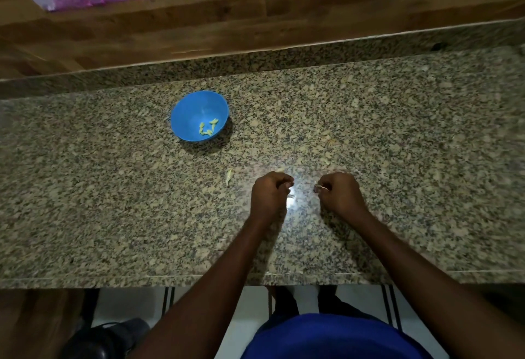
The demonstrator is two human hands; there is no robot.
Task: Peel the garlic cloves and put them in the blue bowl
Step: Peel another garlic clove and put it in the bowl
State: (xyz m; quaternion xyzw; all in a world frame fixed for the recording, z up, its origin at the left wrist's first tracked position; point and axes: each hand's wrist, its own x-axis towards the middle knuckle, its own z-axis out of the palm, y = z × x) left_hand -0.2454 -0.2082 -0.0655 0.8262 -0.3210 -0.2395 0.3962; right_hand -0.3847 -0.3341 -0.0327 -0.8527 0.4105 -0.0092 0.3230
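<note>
A blue bowl (186, 108) stands on the granite counter at the middle left, with several pale yellow peeled garlic cloves (208, 128) lying in its bottom. One loose clove (228, 176) lies on the counter, to the left of my hands. My left hand (270, 192) is curled, and a small pale bit shows under its fingertips. My right hand (339, 192) is curled too and pinches a thin pale piece of garlic skin (319, 187) at its fingertips. The two hands are a short gap apart, low over the counter.
The granite counter (397, 145) runs the full width, with a raised granite ledge and wooden panelling (199, 23) behind it. Its front edge is just below my forearms. A dark shoe (108, 338) and tiled floor show below the counter.
</note>
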